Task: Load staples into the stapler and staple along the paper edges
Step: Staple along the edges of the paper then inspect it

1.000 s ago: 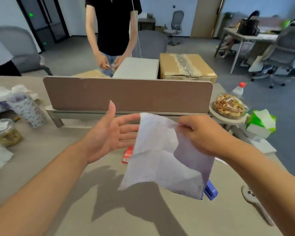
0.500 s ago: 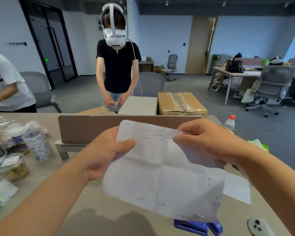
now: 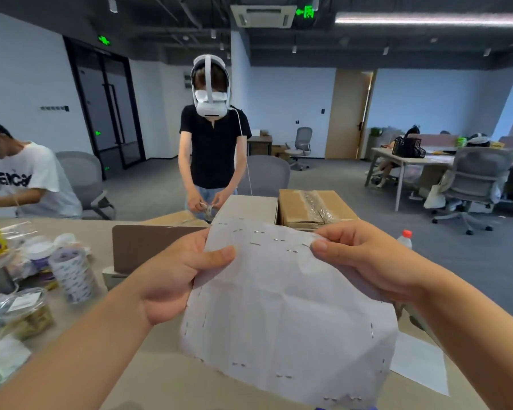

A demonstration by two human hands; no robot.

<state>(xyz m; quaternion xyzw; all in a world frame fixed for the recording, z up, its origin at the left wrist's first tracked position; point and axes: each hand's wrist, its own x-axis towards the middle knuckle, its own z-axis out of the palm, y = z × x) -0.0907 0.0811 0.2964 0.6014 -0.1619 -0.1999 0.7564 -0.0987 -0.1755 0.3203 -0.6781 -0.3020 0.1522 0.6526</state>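
- You hold a creased white sheet of paper (image 3: 279, 306) up in the middle of the frame, above a beige desk top (image 3: 172, 386).
- Your left hand (image 3: 172, 276), centre left, grips the sheet's upper left edge: the thumb lies across the front and the fingers are curled behind it.
- Your right hand (image 3: 365, 261), centre right, pinches the sheet's upper right corner between the thumb and curled fingers.
- Small metal staples (image 3: 290, 250) dot the paper in rows near its top, left, right and bottom edges.
- A sliver of blue shows at the bottom edge of the frame below the sheet; it is too small to tell what it is.
- A second flat white sheet (image 3: 418, 362) lies on the desk at lower right.
- A brown divider panel (image 3: 148, 244) stands behind your left hand, with a taped cardboard box (image 3: 311, 207) beyond it.
- A patterned paper cup (image 3: 73, 273) stands among snack containers at centre left.
- A person in a black T-shirt and white headset (image 3: 214, 149) stands at upper centre.
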